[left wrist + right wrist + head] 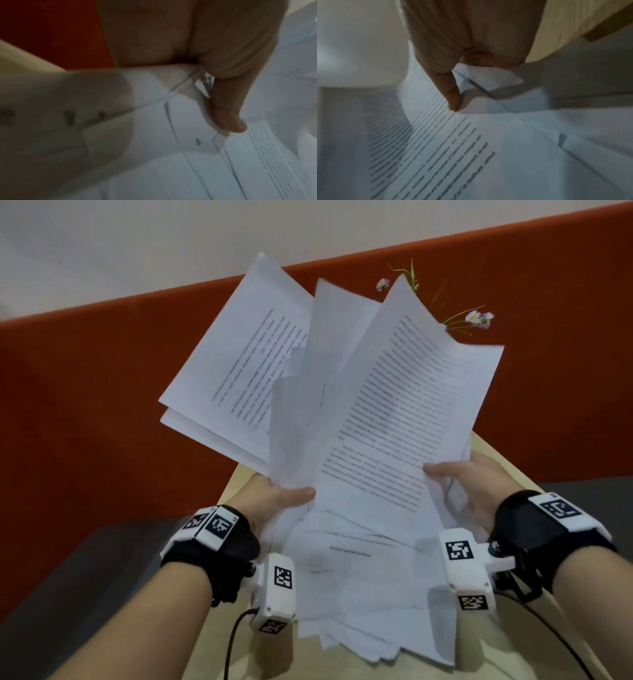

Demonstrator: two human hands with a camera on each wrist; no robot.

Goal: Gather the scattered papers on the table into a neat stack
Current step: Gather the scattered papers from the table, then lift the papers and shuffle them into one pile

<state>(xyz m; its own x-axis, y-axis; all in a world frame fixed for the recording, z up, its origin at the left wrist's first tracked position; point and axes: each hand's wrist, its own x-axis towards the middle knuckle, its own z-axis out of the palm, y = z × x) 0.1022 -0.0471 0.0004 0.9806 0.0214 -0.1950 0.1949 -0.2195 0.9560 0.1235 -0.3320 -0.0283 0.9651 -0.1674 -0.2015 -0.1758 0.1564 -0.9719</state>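
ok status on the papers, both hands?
Left hand and right hand both grip papers, lifted, fanned, uneven. Nothing blocking; flowers sit behind.

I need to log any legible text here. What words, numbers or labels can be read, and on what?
Printed sheets held by the left hand and right hand: paragraph lines, too blurred to read.
Lower sheets: a bold heading, unreadable.
Wrist-mount tags: black-and-white code patterns; small letters beside one, too small to read.

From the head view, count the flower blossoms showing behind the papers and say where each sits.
2. One blossom peeks above the top edge of the fanned papers, near the middle; the other blossom sits further right, beyond their upper right corner. The sheets may hide more.
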